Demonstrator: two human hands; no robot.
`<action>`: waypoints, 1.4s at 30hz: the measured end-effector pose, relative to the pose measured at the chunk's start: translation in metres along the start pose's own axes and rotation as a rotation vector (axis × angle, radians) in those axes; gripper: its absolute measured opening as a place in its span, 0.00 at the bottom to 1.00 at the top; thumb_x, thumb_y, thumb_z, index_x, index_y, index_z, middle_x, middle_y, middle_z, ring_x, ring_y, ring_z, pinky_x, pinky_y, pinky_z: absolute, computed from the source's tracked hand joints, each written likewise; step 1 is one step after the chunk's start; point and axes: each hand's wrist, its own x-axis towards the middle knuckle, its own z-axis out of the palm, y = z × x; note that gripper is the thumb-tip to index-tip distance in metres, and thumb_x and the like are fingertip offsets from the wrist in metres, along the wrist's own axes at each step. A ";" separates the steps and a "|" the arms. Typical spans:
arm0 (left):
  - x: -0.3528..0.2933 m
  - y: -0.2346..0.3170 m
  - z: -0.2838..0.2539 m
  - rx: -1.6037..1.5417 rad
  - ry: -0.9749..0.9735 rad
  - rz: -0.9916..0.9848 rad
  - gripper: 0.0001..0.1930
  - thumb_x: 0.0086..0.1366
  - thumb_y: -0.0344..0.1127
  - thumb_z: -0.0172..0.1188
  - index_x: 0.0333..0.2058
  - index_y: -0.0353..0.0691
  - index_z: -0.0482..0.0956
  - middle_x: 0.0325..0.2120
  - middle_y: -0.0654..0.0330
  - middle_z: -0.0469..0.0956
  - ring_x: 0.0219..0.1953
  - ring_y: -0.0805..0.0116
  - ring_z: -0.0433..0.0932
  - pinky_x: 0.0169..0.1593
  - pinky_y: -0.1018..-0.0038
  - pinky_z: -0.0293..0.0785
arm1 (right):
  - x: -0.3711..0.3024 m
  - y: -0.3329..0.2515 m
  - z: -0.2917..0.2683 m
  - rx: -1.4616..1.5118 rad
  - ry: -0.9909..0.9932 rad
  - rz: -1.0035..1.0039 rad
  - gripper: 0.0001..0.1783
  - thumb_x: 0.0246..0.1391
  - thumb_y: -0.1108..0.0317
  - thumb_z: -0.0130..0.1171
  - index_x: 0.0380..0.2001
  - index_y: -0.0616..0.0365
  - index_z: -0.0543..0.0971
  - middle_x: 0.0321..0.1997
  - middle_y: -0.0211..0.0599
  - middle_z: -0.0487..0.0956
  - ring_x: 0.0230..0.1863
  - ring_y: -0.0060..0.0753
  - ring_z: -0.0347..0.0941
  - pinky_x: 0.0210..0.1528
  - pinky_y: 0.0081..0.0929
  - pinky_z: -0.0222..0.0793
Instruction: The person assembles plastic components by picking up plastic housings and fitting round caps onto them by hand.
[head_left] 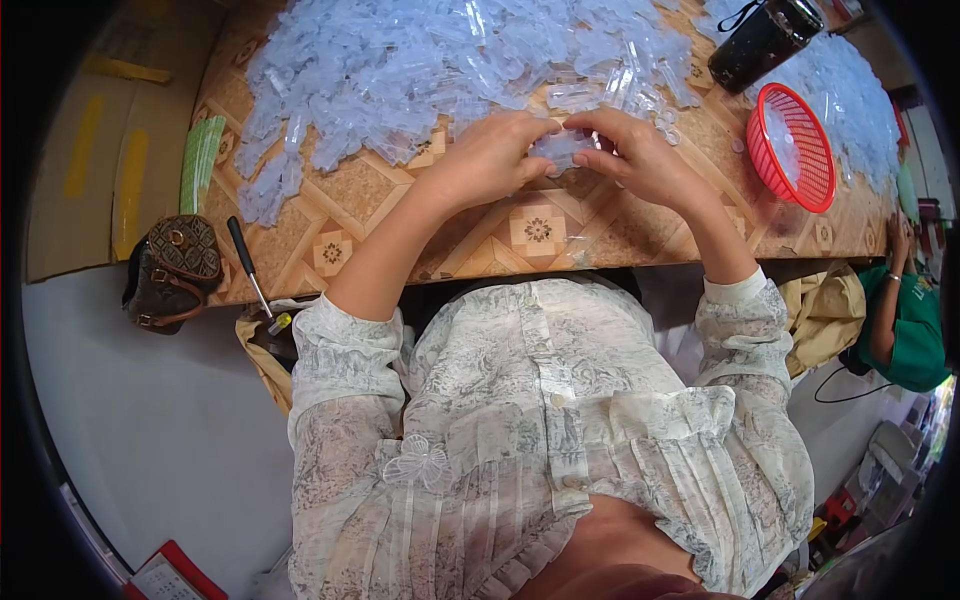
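Observation:
Close to the near side of the pile, my left hand (492, 158) and my right hand (645, 155) face each other, thumbs and fingertips closed on a small clear plastic piece (563, 150). Fingers partly cover it, so its exact shape is hard to make out. Just beyond them spreads a large heap of clear plastic pieces (400, 70), many of them long and tube-like. Small clear round pieces (668, 128) lie by my right hand. Both forearms reach over the front edge of the wood-patterned table (480, 235).
A red plastic basket (820, 165) with clear pieces stands at right, near a black bottle (765, 45). At left are a brown handbag (180, 265), a black-handled tool (243, 250) and cardboard (110, 150). Another person's green sleeve (912, 335) shows at far right.

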 end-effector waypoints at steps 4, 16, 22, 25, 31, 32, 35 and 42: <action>-0.004 -0.003 0.008 0.113 0.084 0.071 0.23 0.56 0.36 0.62 0.51 0.41 0.72 0.40 0.52 0.75 0.45 0.51 0.74 0.47 0.61 0.71 | -0.006 -0.001 0.005 -0.015 0.049 -0.037 0.20 0.53 0.67 0.61 0.49 0.58 0.74 0.42 0.41 0.77 0.38 0.37 0.73 0.41 0.29 0.69; -0.009 -0.003 0.021 0.195 0.238 0.170 0.21 0.54 0.30 0.63 0.48 0.40 0.75 0.36 0.54 0.75 0.38 0.53 0.76 0.40 0.64 0.72 | -0.015 -0.001 0.016 -0.050 0.150 -0.133 0.19 0.50 0.69 0.61 0.46 0.59 0.73 0.38 0.44 0.74 0.40 0.49 0.72 0.42 0.38 0.70; -0.010 0.001 0.020 0.195 0.228 0.165 0.21 0.53 0.30 0.64 0.48 0.40 0.76 0.35 0.54 0.75 0.37 0.54 0.76 0.40 0.64 0.72 | -0.018 -0.004 0.012 -0.087 0.139 -0.150 0.19 0.51 0.70 0.60 0.47 0.59 0.73 0.38 0.44 0.74 0.41 0.50 0.72 0.43 0.37 0.70; -0.008 0.002 0.018 0.187 0.198 0.139 0.20 0.54 0.32 0.63 0.47 0.41 0.76 0.35 0.55 0.75 0.39 0.53 0.76 0.41 0.62 0.72 | -0.019 -0.005 0.012 -0.080 0.138 -0.137 0.19 0.51 0.69 0.60 0.47 0.59 0.73 0.39 0.45 0.74 0.42 0.49 0.72 0.43 0.37 0.69; -0.007 0.004 0.018 0.193 0.185 0.148 0.19 0.54 0.33 0.62 0.47 0.41 0.76 0.36 0.54 0.75 0.41 0.53 0.76 0.43 0.62 0.72 | -0.021 -0.003 0.010 -0.083 0.137 -0.142 0.19 0.51 0.69 0.60 0.47 0.59 0.73 0.41 0.45 0.74 0.43 0.50 0.72 0.44 0.37 0.69; -0.007 0.004 0.019 0.214 0.193 0.158 0.19 0.54 0.33 0.62 0.46 0.41 0.76 0.35 0.54 0.75 0.41 0.53 0.76 0.43 0.62 0.72 | -0.021 -0.002 0.011 -0.083 0.134 -0.138 0.19 0.51 0.70 0.60 0.47 0.59 0.73 0.41 0.45 0.74 0.43 0.50 0.72 0.44 0.37 0.70; -0.006 0.004 0.021 0.261 0.210 0.159 0.19 0.53 0.33 0.62 0.46 0.42 0.76 0.34 0.55 0.75 0.40 0.54 0.76 0.42 0.62 0.72 | -0.020 -0.002 0.013 -0.107 0.140 -0.155 0.19 0.51 0.70 0.60 0.47 0.59 0.73 0.41 0.45 0.74 0.43 0.50 0.72 0.44 0.38 0.70; -0.005 0.004 0.025 0.298 0.249 0.253 0.17 0.51 0.32 0.63 0.42 0.39 0.76 0.31 0.56 0.76 0.38 0.55 0.77 0.40 0.61 0.72 | -0.023 -0.007 0.016 -0.231 0.184 -0.217 0.20 0.48 0.71 0.61 0.46 0.61 0.73 0.40 0.46 0.74 0.42 0.49 0.72 0.45 0.38 0.69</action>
